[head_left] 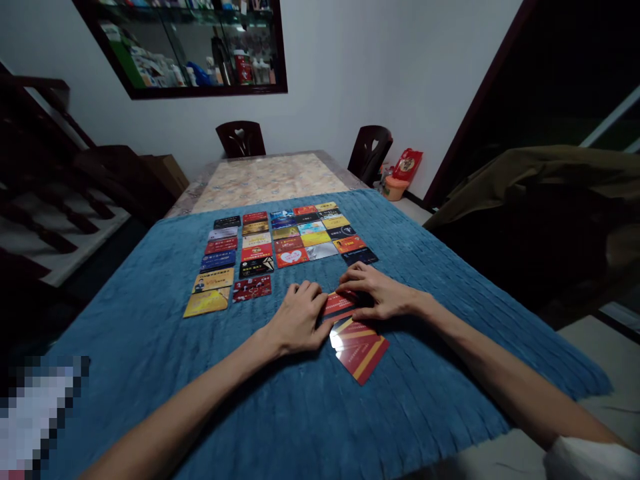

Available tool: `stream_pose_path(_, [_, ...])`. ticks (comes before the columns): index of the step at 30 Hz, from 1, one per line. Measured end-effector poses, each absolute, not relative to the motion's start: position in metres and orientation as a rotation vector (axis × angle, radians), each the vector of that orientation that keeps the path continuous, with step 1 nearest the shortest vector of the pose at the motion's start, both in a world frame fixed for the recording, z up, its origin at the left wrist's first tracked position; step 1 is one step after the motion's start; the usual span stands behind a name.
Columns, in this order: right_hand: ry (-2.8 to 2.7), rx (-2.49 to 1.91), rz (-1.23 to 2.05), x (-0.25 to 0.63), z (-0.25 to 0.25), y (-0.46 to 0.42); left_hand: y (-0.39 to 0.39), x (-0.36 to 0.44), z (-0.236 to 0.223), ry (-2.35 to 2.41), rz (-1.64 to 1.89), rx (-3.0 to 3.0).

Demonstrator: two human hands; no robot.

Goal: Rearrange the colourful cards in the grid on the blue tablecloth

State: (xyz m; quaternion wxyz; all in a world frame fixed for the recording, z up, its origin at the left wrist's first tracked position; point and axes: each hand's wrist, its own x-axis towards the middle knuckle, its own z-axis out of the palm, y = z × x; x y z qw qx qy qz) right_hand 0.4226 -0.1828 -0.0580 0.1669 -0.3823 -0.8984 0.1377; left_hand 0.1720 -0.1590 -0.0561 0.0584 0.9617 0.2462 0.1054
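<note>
Card rows [285, 233] on cloth [280, 407] — chairs [254, 143] beyond, box [170, 172] probably left.

We are looking at matt, ridged, plush-looking cloth on the blue cover [430, 400]. We are seeing smooth, glossy, plastic-like faces on the striped red cards [363, 358], where white glare is showing, and on the rowed cards [287, 243]. Beyond, we are noticing 2 wood-like chairs [367, 163], a smooth matt wall [340, 80] and a shiny plastic-looking bag [407, 163].

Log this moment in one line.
left hand: at red card's left end; right hand: at its right end; maroon cards: overlapping, nearer the person; other cards: in columns, ahead and left; surface: blue cloth
</note>
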Motion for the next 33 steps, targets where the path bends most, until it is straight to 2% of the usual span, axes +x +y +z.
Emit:
stream_pose_path(18, [-2.545,-1.045,0.398,0.423,-0.054,-0.186,-0.157,0.173,-0.056,0.724,0.314,3.010])
stream_pose_path(33, [-2.408,-0.947,0.304,0.423,-0.056,-0.183,-0.144,0.169,-0.063,0.506,0.679,2.908])
